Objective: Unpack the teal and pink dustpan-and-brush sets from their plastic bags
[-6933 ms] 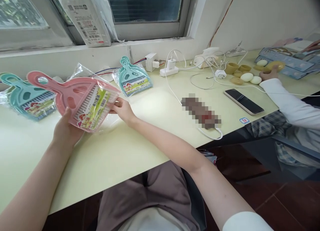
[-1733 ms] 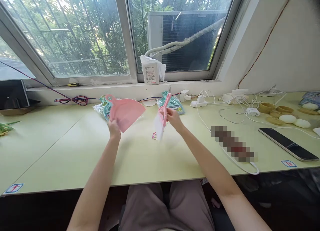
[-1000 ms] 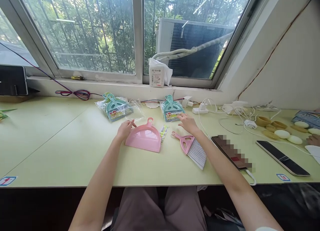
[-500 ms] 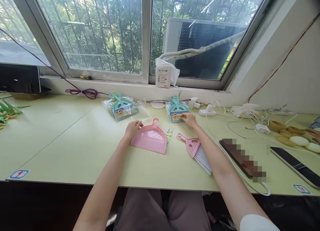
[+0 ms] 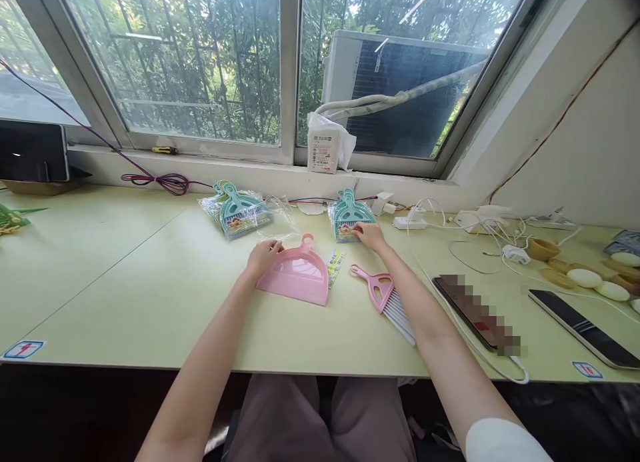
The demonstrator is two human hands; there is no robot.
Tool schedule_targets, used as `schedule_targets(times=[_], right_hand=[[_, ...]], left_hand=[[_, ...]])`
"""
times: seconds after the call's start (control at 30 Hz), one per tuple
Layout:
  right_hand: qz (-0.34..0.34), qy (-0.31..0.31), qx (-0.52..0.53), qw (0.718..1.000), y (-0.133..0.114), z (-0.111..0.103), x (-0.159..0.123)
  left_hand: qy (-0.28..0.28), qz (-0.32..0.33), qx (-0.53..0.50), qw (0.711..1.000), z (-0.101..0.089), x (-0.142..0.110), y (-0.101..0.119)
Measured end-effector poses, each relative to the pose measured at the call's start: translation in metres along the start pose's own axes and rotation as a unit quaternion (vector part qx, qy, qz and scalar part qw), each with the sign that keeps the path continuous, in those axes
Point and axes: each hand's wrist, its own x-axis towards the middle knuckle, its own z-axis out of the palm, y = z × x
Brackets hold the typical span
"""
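Observation:
A pink dustpan (image 5: 295,279) lies flat on the table, its handle pointing away from me. My left hand (image 5: 264,257) is closed at its upper left edge, the fingertips partly hidden. To the right, my right hand (image 5: 369,237) pinches the lower right edge of a bagged green dustpan and brush set (image 5: 347,212). Below that hand rests a pink hand brush (image 5: 381,290) with pale bristles, partly covered by my right forearm. Between dustpan and brush lies a yellow-green printed card (image 5: 335,267). Another bagged green set (image 5: 237,212) sits behind my left hand, loose clear plastic beside it.
Two phones (image 5: 475,312) (image 5: 583,325) lie at the right, a white cable looping by the nearer one. Tangled cables and adapters (image 5: 515,254) are behind them, with wooden bowls (image 5: 543,249) and white egg-shaped pieces (image 5: 584,278). A white box (image 5: 323,152) stands on the sill.
The whole view has shifted slightly, so things sit a little further left and up. Both hands keep their places on the dustpan and the bagged set. A hand at the far right edge has gone.

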Motion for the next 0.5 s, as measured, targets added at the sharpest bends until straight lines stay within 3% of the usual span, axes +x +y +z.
schedule_targets(times=[0.1,0.2,0.3,0.37,0.5], right_hand=[[-0.004,-0.001,-0.012,1.000,-0.003,0.001,0.000],[0.005,0.000,0.000,1.000,-0.006,0.002,0.000],[0.007,0.014,0.014,1.000,-0.007,0.002,0.000],[0.008,0.020,0.012,1.000,-0.007,0.002,0.000],[0.015,0.009,-0.005,1.000,-0.006,0.002,0.003]], left_hand=[[-0.002,-0.005,0.040,0.999,0.004,0.004,0.024],[-0.037,0.024,0.086,0.995,0.021,0.018,0.071],[-0.019,0.086,0.147,0.985,0.055,0.042,0.122],[-0.022,0.070,0.137,0.988,0.082,0.059,0.145],[-0.051,-0.005,0.063,0.997,0.125,0.085,0.154]])
